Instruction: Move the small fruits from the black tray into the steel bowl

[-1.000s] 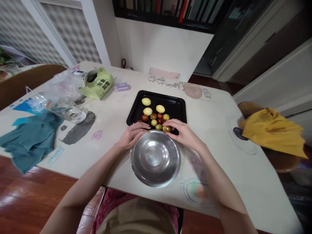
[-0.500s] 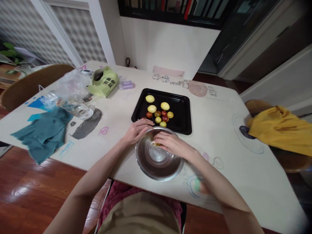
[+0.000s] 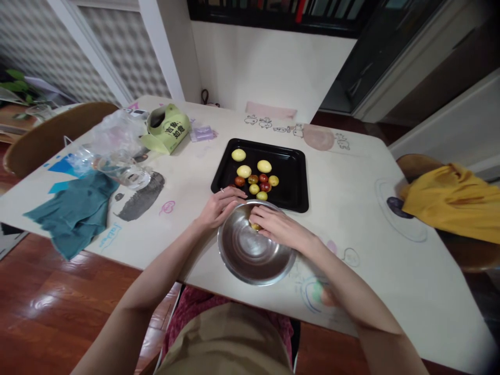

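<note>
A steel mixing bowl (image 3: 255, 268) rests near the table's front edge. Inside it, the curled fingers of my right hand (image 3: 273, 225) grip a small yellow-brown fruit (image 3: 255, 227), possibly a jujube, mostly hidden by them. My left hand (image 3: 222, 207) lies at the bowl's upper left rim, fingers stretched over the near left corner of a black baking tray (image 3: 292, 203) and thumb along the rim. Three lemons (image 3: 264, 166) lie on the tray. In front of them is a cluster of small fruits like jujubes (image 3: 265, 186), red-brown to yellow-green.
To the left are a teal cloth (image 3: 78, 208), a clear plastic bottle (image 3: 125, 173), crumpled plastic bags (image 3: 117, 133), a green carton (image 3: 170, 130) and a purple packet (image 3: 203, 134). Yellow fabric (image 3: 449, 200) drapes a chair on the right. Drawings mark the white table (image 3: 375, 250).
The right-hand fingers have shifted slightly within the bowl around the small fruit. My left hand keeps its place at the rim. The camera view has moved a little.
</note>
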Tool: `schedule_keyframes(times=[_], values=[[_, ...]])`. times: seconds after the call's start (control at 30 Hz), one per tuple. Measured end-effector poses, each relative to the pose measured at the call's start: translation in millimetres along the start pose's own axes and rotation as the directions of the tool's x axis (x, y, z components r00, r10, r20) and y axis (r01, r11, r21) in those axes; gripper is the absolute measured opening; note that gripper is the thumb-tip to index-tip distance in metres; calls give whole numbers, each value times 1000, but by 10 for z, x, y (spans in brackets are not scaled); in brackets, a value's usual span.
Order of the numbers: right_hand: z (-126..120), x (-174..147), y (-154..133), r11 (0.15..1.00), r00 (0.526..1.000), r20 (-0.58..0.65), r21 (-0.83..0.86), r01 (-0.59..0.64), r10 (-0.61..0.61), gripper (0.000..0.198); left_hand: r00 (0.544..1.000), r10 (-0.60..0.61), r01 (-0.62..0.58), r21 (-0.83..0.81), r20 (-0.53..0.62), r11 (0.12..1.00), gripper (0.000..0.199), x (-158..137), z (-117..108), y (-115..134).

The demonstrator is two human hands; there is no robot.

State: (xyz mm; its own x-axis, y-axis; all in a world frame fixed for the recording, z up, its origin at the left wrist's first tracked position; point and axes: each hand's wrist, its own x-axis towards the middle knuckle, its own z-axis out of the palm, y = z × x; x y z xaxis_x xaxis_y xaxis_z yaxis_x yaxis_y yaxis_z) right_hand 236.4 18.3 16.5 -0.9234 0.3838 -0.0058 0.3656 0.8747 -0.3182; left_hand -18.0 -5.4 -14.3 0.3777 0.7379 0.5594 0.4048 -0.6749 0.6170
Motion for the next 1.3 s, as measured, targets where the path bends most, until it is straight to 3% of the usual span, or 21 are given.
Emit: schedule_keyframes(times=[0.17,0.3,0.53,0.77,1.1,1.3], values=[[-53,-14,-4,995,999,-6,92,-38,39,25,1000,-21,21,13,17,1000,53,4,-15,13],[-122,-36,-10,991,996,23,105,-87,85,26,998,-50,51,20,-35,999,51,10,-7,16],[-112,-66,-16,996,997,8,49,-77,77,26,946,-242,280,167,-217,945,33,25,75,-126],[-16,-20,-22,999,1000,4,26,-21,21,23,950,-291,313,329,-116,891,37,-42,119,-341],[-42,-11,-31,999,999,20,29,-37,37,40,936,-342,336,488,-80,805,37,-59,146,-357],[-116,-24,-35,999,1000,-11,22,-27,28,45,899,-414,428,501,-147,752,32,49,147,-361]])
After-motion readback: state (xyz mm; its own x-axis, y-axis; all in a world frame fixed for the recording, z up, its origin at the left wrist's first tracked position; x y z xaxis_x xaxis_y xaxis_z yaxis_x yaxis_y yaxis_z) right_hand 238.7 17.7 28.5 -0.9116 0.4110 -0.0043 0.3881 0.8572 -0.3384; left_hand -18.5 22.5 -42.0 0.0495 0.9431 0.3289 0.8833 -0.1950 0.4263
